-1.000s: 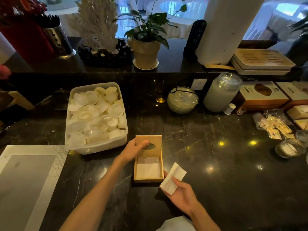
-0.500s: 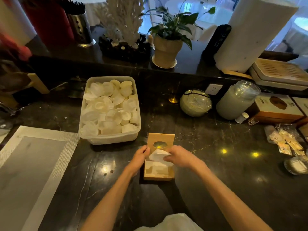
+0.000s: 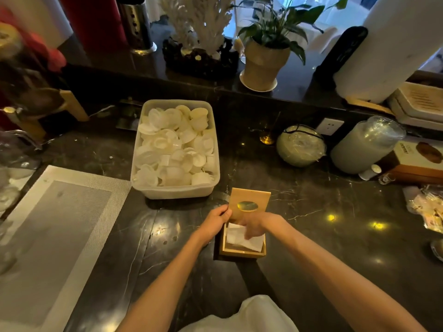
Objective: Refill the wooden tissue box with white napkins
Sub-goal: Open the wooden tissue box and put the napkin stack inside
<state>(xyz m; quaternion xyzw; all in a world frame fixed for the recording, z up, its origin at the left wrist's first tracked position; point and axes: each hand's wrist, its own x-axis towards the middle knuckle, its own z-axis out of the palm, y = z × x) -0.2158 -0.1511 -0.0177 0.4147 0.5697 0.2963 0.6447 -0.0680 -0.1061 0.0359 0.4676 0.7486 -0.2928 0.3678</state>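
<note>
Both hands partly hide box (image 3: 242,252) and napkins (image 3: 242,240).

left hand (image 3: 214,224) grips lid (image 3: 248,204) edge | right hand (image 3: 256,225) presses napkins (image 3: 242,239) into wooden box (image 3: 242,252)

On your dark marble tabletop (image 3: 323,236): plastic tub (image 3: 176,190) of white lids at centre, woven placemat (image 3: 60,224) to its left, wrapped bowl (image 3: 300,145) and jar (image 3: 364,146) right; potted plant (image 3: 265,61) on the ledge behind.

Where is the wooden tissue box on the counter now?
In the head view, the wooden tissue box sits low and centre on the dark counter, just in front of the plastic tub.
</note>
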